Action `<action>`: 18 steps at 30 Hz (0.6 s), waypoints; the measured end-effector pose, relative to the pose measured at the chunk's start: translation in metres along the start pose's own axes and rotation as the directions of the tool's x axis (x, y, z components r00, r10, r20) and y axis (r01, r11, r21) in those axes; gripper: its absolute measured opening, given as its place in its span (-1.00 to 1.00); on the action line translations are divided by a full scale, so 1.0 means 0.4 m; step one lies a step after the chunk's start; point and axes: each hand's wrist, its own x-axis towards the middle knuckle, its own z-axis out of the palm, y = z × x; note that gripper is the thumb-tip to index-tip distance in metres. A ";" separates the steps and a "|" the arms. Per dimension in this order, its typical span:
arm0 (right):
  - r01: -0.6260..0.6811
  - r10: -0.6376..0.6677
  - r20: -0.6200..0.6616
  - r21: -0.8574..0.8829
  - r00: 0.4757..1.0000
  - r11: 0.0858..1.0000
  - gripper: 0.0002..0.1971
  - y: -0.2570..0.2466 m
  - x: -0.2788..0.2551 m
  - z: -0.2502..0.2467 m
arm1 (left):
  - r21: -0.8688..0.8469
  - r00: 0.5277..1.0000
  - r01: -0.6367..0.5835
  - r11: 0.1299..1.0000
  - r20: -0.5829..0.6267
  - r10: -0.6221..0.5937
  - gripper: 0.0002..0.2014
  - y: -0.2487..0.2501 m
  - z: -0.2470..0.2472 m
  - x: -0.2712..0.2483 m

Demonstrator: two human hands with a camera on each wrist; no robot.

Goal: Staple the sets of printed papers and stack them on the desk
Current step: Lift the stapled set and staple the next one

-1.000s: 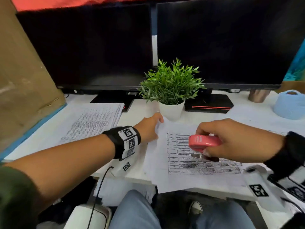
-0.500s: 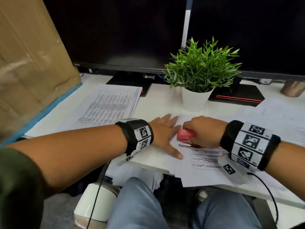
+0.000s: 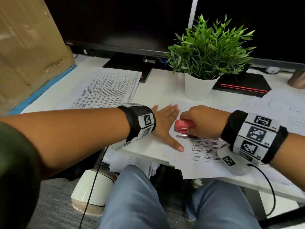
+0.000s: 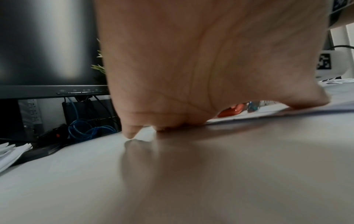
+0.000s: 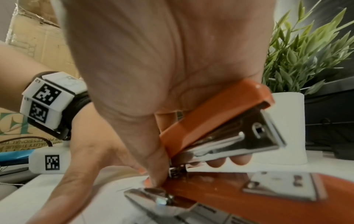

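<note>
At the near edge of a white desk (image 3: 158, 93), a left hand (image 3: 165, 124) lay flat with fingers spread, pressing down a loose set of printed papers (image 3: 204, 162). The right hand (image 3: 203, 121) curled around a red stapler (image 3: 184, 124), its arms gaping over the papers' corner. A second stack of papers (image 3: 109, 88) lay farther left.

From the head we look down and forward over both forearms to the desk (image 3: 158, 95). The left wrist camera sits very low, almost on the desk surface, facing the monitors. The right wrist camera looks closely under the palm. All three share the stapler (image 3: 184, 125).
</note>
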 end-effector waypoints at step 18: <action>0.012 -0.007 -0.055 0.081 0.998 0.997 -0.86 0.008 0.013 0.032 | -0.046 1.000 -0.006 0.999 -0.009 0.005 0.32 -0.006 0.006 0.006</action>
